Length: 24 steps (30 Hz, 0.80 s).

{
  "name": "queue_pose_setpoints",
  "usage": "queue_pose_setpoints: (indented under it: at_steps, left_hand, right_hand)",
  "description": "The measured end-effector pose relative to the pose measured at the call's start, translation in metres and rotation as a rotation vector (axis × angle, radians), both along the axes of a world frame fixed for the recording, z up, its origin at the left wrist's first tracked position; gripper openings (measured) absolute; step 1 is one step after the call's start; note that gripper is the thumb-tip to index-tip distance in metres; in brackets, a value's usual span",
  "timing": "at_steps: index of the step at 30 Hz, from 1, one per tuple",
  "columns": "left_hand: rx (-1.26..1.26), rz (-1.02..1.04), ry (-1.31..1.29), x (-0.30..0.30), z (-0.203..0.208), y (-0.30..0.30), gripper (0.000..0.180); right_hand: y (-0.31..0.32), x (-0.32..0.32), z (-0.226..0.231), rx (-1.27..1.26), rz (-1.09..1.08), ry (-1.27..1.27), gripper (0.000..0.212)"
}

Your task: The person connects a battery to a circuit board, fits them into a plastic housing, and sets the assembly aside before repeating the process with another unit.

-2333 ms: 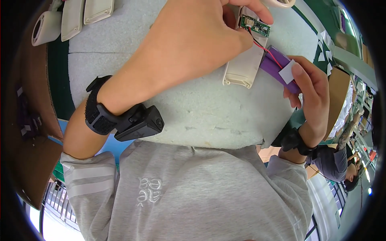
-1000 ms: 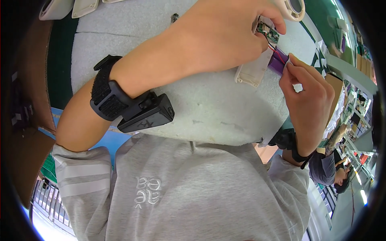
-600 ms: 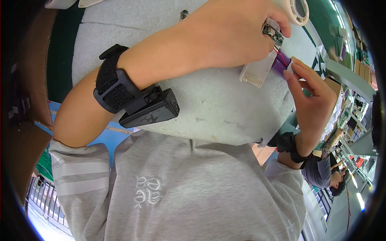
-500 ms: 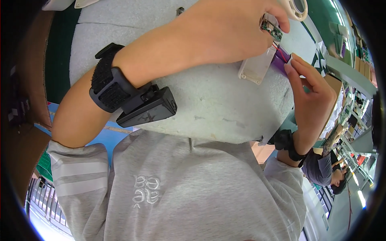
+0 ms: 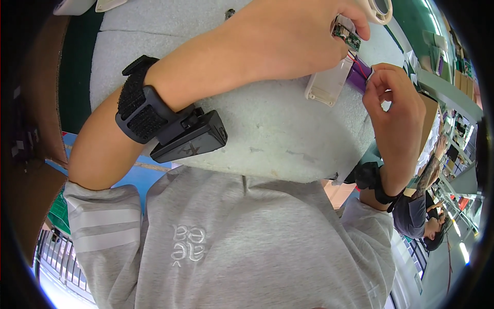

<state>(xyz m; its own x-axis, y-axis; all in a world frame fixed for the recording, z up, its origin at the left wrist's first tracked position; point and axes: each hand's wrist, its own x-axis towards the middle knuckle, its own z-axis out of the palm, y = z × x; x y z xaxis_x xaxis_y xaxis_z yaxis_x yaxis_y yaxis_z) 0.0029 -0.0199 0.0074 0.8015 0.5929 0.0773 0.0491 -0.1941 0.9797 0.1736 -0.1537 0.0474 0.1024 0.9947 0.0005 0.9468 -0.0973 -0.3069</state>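
My left hand (image 5: 314,38) reaches across to the upper right, its thumb and fingers closed around a small green circuit board (image 5: 347,37). Red and dark wires run from the board to a purple wrapped battery (image 5: 358,77). Under and beside them lies a pale rectangular plastic case (image 5: 328,85) with small holes at its near corners. My right hand (image 5: 397,98) pinches at the battery's right edge, thumb against fingertips. A thin whitish sliver shows there, but what the fingertips hold is mostly hidden.
White foam sheet (image 5: 288,129) covers the work surface. A cream-coloured ring (image 5: 380,13) stands beyond my left hand. A black device (image 5: 190,136) is strapped to my left wrist, a black band (image 5: 378,180) to my right. Another person (image 5: 419,216) sits at far right.
My right hand has curled its fingers more and turned at the battery's edge, the wrist shifting slightly down and right. The left hand keeps its grip on the circuit board.
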Motion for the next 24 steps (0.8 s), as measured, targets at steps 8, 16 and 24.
queue_pose_setpoints:
  at_steps: [8, 16, 24]
  left_hand:
    - [-0.05, -0.021, -0.018, 0.001, 0.002, 0.0, 0.022]
    - [-0.157, 0.01, -0.027, -0.004, 0.001, -0.003, 0.021]
    - [0.12, 0.049, -0.101, 0.009, -0.005, -0.006, 0.022]
  right_hand:
    - [-0.004, 0.02, -0.003, -0.029, -0.02, 0.146, 0.015]
    - [-0.032, 0.114, 0.021, 0.15, -0.315, 0.708, 0.014]
    - [-0.018, 0.055, 0.002, 0.28, -0.333, 0.597, 0.032]
